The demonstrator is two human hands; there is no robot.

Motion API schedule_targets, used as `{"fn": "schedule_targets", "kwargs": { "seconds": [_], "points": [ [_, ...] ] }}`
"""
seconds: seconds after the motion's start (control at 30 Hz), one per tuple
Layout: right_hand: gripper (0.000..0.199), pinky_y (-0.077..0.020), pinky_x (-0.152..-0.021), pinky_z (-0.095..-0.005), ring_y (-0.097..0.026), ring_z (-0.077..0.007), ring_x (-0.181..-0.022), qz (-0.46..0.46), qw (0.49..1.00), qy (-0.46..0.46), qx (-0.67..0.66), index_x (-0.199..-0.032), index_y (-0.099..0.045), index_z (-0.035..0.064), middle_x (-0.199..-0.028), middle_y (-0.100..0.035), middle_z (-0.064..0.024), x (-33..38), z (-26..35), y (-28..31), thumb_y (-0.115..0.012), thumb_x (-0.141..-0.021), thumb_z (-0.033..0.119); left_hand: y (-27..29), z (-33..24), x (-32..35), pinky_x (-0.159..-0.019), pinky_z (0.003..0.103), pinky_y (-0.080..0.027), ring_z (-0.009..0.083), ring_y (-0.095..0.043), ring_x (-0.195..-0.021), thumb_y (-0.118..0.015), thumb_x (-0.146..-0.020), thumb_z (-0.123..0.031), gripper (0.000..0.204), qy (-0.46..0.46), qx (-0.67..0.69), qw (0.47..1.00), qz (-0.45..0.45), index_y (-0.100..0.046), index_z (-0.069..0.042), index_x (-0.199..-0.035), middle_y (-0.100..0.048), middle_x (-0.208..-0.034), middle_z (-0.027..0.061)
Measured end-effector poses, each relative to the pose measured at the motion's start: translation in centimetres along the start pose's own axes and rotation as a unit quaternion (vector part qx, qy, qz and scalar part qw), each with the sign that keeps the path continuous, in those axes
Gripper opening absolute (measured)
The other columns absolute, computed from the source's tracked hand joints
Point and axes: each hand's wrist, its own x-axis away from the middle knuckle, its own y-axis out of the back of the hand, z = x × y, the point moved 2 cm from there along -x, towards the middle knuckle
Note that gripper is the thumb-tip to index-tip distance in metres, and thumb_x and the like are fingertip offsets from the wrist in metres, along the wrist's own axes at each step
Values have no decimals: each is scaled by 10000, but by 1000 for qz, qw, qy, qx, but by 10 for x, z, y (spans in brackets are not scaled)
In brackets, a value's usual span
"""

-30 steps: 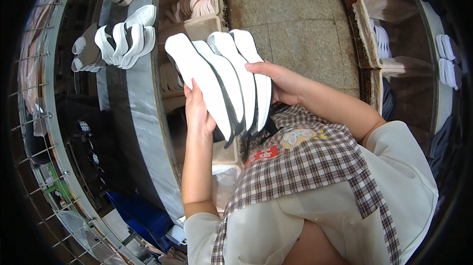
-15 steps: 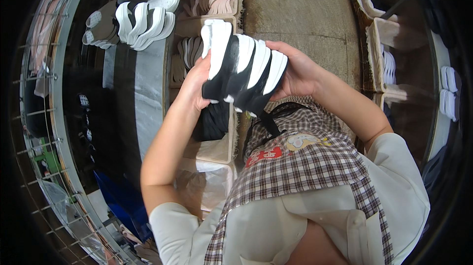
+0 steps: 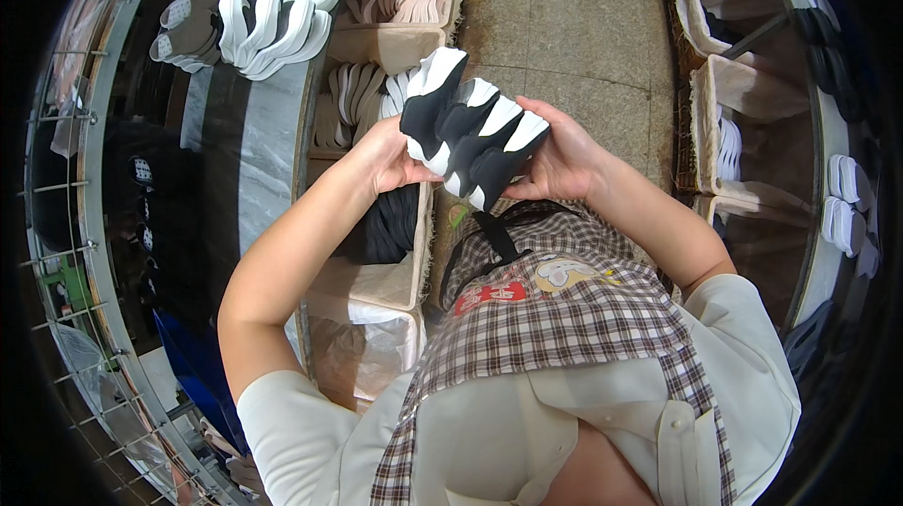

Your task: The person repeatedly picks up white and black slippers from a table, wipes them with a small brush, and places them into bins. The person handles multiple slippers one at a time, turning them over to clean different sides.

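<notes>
The left hand [image 3: 388, 156] and right hand [image 3: 560, 160] are gripping a fanned stack of 4 black-and-white shoe soles [image 3: 467, 128] from opposite sides, above a bin of black soles [image 3: 388, 224].

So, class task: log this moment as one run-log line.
left hand: holds stack of insoles | right hand: holds same stack | below: bin of black insoles | bench: white soles

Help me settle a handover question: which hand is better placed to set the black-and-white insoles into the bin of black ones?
Probably the left hand. It grips the insole stack on the side nearest the bin of black insoles, which lies directly beneath it; the right hand is farther off.
</notes>
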Motion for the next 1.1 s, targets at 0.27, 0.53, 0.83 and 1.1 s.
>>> {"fn": "schedule_targets", "kwargs": {
  "seconds": [0.27, 0.53, 0.83, 1.1],
  "points": [
    [524, -411, -905, -566, -442, -302, -1145, -12, 1000, 4, 8, -1247, -437, 135, -1240, -436, -142, -2, 0, 0, -474, -872, 499, 0, 1, 1, -724, 419, -566, 251, -653, -877, -423, -941, -331, 411, 1, 12, 1000, 12, -499, -4, -1177, -620, -1050, 144],
    [671, -419, -885, -512, -444, -267, -1196, -32, 975, 128, 177, -1350, -359, 111, -1278, -469, -133, 7, 0, -16, -380, -876, 585, -16, 4, 14, -814, 337, -527, 207, -597, -982, -410, -975, -283, 391, -198, 34, 979, -22, -396, 15, -1228, -587, -1063, 125],
    [720, -245, -1064, -381, -331, -268, -1280, -1, 842, 408, 355, -1421, -83, 7, -1382, -323, -199, 35, -2, -56, -313, -950, 500, -5, 13, 17, -868, 343, -505, 210, -577, -1037, -455, -952, -226, 375, -305, 173, 936, 42, -447, 1, -1250, -544, -1200, 156],
    [853, -168, -1092, -436, -167, -337, -1353, 3, 793, 426, 435, -1431, 38, 1, -1451, -127, -244, 40, -11, -62, -318, -910, 575, -1, 15, 15, -864, 342, -506, 212, -580, -1033, -453, -952, -227, 376, -355, 212, 910, 40, -447, 1, -1250, -546, -1196, 157]
  ]
}}
